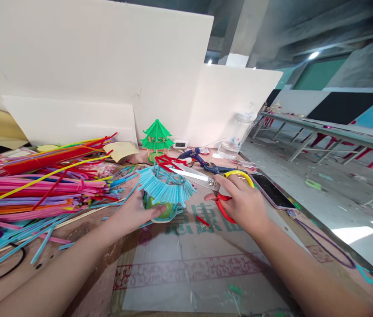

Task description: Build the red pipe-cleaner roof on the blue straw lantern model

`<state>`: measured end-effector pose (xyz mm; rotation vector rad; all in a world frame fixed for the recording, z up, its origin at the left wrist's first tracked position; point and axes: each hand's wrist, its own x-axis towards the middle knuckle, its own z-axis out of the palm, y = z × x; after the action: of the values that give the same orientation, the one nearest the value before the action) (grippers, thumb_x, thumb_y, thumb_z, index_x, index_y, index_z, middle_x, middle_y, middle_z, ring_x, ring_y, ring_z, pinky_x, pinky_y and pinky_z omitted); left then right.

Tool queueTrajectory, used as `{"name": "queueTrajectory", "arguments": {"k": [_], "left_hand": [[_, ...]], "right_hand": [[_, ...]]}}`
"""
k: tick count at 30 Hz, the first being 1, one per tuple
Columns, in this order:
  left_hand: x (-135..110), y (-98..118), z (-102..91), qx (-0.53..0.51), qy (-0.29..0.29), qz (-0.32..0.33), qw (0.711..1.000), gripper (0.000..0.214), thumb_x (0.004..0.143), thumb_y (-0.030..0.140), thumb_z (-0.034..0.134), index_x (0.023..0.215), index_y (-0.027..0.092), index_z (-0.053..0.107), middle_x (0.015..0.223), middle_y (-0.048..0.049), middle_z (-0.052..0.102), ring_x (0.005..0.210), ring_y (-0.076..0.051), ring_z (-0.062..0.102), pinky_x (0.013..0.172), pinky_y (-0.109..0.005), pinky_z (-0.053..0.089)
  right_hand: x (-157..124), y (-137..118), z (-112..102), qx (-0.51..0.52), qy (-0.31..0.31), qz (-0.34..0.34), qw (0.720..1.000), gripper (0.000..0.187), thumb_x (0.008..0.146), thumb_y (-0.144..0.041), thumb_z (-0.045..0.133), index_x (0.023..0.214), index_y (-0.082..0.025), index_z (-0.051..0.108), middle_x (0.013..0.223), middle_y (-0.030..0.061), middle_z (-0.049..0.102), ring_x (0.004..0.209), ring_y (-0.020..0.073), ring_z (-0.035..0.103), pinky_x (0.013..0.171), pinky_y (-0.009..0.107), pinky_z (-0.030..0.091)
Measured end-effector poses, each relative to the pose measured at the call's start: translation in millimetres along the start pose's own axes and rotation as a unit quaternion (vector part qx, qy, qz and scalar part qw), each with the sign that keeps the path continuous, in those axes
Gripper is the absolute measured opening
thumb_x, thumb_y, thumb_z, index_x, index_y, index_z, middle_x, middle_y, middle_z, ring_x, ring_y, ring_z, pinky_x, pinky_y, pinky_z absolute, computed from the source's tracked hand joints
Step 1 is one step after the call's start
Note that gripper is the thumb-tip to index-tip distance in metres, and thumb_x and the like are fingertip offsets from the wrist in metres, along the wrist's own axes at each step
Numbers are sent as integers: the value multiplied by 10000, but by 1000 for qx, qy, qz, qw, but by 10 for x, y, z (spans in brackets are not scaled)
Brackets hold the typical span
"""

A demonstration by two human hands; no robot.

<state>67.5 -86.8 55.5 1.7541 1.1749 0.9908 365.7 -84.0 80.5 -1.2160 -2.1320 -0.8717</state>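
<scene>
One blue straw roof [165, 187] looks fully fringed on its green base [162, 212], clamped by the fingers of the left hand [133, 213]. Just right of the roof, the right hand [244, 202] grips scissors [202, 178], fingers closed through the handles, blades at the red straws [166, 162] on top. That upper part seems unfinished.

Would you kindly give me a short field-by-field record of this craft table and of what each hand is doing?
Left: left hand grips the green base of the blue straw model.
Right: right hand holds the scissors, blades pointing at the model's red top.
Behind: green straw pavilion, glue gun, clear bottle.
Left side: pile of coloured straws.
Right side: phone lying flat.
</scene>
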Motion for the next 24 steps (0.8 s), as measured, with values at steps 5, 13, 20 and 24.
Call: {"name": "queueTrajectory", "arguments": {"k": [5,13,20,24], "left_hand": [[-3,-43,7,-9,0,-9,1000,665,713,480,774,1261,173,558,1354,-155,612,1227,-331,580,1092,-502,424],[93,-182,-68,10,51,15,999,598,743,544,727,1196,171,612,1261,-148,664,1166,-332,616,1050,-499,463],[248,-463,-270,148,119,37,981,598,832,599,555,1221,146,580,1213,-143,693,1260,-292,567,1119,-441,389],[231,-493,-333,205,97,-4,974,611,820,609,503,1202,141,598,1255,-165,673,1238,-330,583,1070,-444,424]], "right_hand": [[-7,-24,-26,24,-11,0,1000,300,917,-391,604,1143,-202,662,872,59,684,782,216,645,574,308,372],[68,31,12,109,-72,132,983,458,924,-445,564,1278,-153,566,1080,131,632,986,288,610,764,350,471],[-86,210,490,109,-282,236,924,621,894,-456,599,1435,-177,477,1202,157,586,1044,283,617,886,364,482],[-143,250,598,98,-317,226,916,618,906,-350,583,1473,-148,443,1192,169,612,1068,276,620,930,366,471]]}}
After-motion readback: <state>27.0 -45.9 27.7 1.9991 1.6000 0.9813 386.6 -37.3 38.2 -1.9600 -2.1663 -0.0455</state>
